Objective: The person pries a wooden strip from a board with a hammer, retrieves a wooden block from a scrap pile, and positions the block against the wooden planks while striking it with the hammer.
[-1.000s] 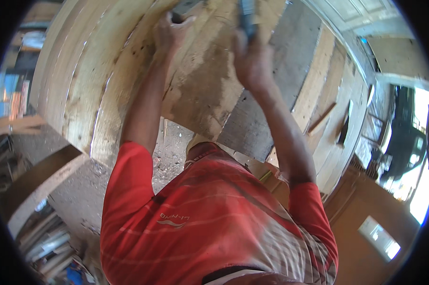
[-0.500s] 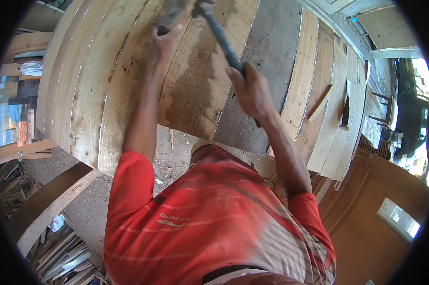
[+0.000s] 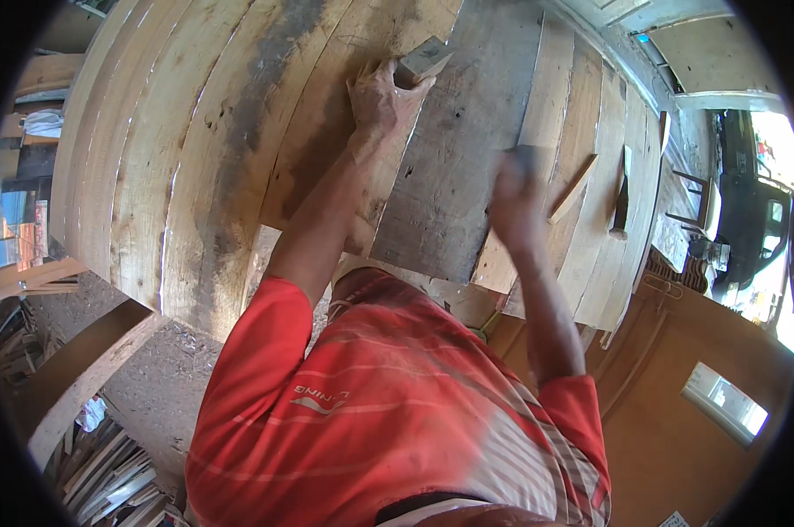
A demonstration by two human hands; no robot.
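My left hand is closed around a small grey-brown block with a pale edge. The block rests on or just above the joined wooden boards, near the seam with the dark grey board. To its right my right hand is smeared by motion, with its fingers curled. A dark blurred part of the hammer shows at the top of that hand, and the rest of the tool cannot be made out.
A loose wooden stick and a chisel-like tool with a dark handle lie on the right-hand boards. Below left are a curved wooden piece and a heap of scrap strips. A brown panel stands at lower right.
My left hand has moved right across the boards with the block. My right hand has gone right and slightly down, and the hammer's long handle no longer shows. The view has shifted slightly.
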